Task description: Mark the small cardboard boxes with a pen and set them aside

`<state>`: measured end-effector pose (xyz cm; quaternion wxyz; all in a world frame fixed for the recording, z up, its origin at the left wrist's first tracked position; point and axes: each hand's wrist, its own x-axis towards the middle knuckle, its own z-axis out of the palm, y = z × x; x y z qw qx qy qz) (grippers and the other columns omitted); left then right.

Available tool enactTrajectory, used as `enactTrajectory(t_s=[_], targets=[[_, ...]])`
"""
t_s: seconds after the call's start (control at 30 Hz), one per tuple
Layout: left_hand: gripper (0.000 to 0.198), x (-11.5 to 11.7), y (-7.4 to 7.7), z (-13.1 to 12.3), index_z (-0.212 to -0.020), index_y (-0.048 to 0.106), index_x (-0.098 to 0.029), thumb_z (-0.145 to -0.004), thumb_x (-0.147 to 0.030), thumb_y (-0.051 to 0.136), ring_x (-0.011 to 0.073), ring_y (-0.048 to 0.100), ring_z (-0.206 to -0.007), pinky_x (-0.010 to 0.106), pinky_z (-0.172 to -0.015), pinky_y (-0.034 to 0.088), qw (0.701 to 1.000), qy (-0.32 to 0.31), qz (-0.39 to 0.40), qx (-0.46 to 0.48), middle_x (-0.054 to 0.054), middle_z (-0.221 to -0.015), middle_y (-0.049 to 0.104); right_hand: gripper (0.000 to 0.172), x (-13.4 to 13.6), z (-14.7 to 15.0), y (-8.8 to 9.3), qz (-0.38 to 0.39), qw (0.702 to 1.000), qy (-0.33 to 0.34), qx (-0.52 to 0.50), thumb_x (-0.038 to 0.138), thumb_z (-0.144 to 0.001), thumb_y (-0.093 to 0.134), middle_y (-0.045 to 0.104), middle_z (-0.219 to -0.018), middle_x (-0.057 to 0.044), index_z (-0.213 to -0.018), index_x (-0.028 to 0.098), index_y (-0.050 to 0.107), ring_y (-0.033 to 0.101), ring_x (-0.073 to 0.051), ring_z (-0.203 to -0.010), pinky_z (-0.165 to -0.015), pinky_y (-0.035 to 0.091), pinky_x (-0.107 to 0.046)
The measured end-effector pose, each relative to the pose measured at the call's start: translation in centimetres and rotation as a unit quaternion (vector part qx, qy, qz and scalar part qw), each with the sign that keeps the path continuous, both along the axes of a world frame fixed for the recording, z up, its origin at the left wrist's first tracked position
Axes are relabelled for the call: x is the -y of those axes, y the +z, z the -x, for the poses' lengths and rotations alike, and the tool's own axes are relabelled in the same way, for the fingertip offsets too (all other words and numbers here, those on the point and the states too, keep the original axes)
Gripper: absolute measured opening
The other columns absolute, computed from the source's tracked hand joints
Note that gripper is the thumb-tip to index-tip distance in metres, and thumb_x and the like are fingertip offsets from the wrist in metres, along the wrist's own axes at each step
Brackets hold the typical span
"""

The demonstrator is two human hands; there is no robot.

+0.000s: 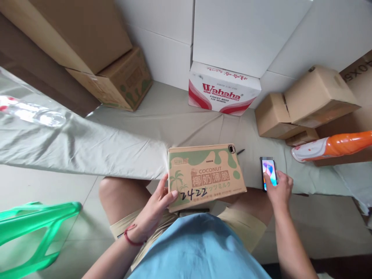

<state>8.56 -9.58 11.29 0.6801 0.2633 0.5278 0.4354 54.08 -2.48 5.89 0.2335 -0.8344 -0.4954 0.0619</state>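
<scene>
A flat brown cardboard box (209, 176) with green drips, the word COCONUT and a handwritten 2422 rests tilted at the cloth's front edge, over my lap. My left hand (158, 201) grips its lower left corner, thumb on the printed face and fingers behind the side. To the right, my right hand (277, 186) is closed around a smartphone (269, 174) with a lit screen, the thumb lying over the display. A thin dark pen-like object (241, 152) lies on the cloth just beyond the box's upper right corner.
A white and red Wahaha carton (223, 89) stands against the wall. Cardboard boxes sit at left (124, 83) and right (319, 97). An orange-and-white bottle (334, 145) lies at right, clear plastic bottles (35, 114) at left. A green stool (43, 217) is on the floor.
</scene>
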Motion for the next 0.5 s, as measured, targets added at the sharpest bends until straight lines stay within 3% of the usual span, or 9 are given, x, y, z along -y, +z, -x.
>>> enactTrajectory(t_s=[0.1, 0.2, 0.37, 0.43, 0.5], targets=[[0.092, 0.2, 0.1, -1.1, -0.169, 0.039, -0.033, -0.090, -0.061, 0.078, 0.0410, 0.065, -0.142, 0.057, -0.119, 0.056, 0.999, -0.003, 0.018, 0.045, 0.013, -0.150, 0.070, 0.086, 1.4, 3.2, 1.4, 0.000, 0.969, 0.082, -0.231, 0.086, -0.088, 0.059, 0.071, -0.134, -0.021, -0.142, 0.019, 0.059, 0.069, -0.036, -0.126, -0.108, 0.057, -0.054], [0.087, 0.4, -0.3, -1.5, -0.164, 0.047, -0.032, -0.089, -0.065, 0.074, 0.0437, 0.065, -0.141, 0.060, -0.116, 0.058, 0.996, -0.010, 0.013, 0.085, 0.015, -0.149, 0.071, 0.085, 2.6, 6.1, 3.4, 0.075, 0.880, 0.179, -0.433, 0.083, -0.092, 0.060, 0.072, -0.143, -0.016, -0.156, 0.028, 0.052, 0.069, -0.035, -0.135, -0.104, 0.062, -0.051], [0.091, 0.3, -0.3, -0.6, -0.163, 0.051, -0.030, -0.084, -0.066, 0.080, 0.0468, 0.062, -0.144, 0.065, -0.118, 0.055, 0.994, -0.065, -0.030, 0.081, 0.016, -0.148, 0.071, 0.106, 4.1, 8.1, 6.3, 0.141, 0.747, 0.275, -0.588, 0.097, -0.074, 0.070, 0.072, -0.145, -0.017, -0.154, 0.028, 0.062, 0.065, -0.040, -0.142, -0.110, 0.059, -0.056], [0.095, -0.3, 0.3, 0.0, -0.162, 0.054, -0.030, -0.080, -0.069, 0.084, 0.0476, 0.057, -0.149, 0.065, -0.123, 0.050, 0.992, -0.095, -0.078, 0.038, 0.015, -0.154, 0.067, 0.108, 4.6, 8.0, 6.7, 0.150, 0.730, 0.272, -0.609, 0.097, -0.069, 0.074, 0.074, -0.142, -0.018, -0.152, 0.028, 0.065, 0.066, -0.041, -0.141, -0.110, 0.059, -0.058], [0.099, -1.4, 1.2, 0.4, -0.162, 0.055, -0.030, -0.078, -0.071, 0.085, 0.0485, 0.052, -0.153, 0.065, -0.125, 0.048, 0.982, -0.136, -0.133, -0.012, 0.015, -0.159, 0.064, 0.109, 5.2, 7.8, 6.9, 0.154, 0.731, 0.263, -0.610, 0.097, -0.065, 0.077, 0.078, -0.132, -0.019, -0.148, 0.026, 0.069, 0.068, -0.042, -0.137, -0.106, 0.060, -0.060]])
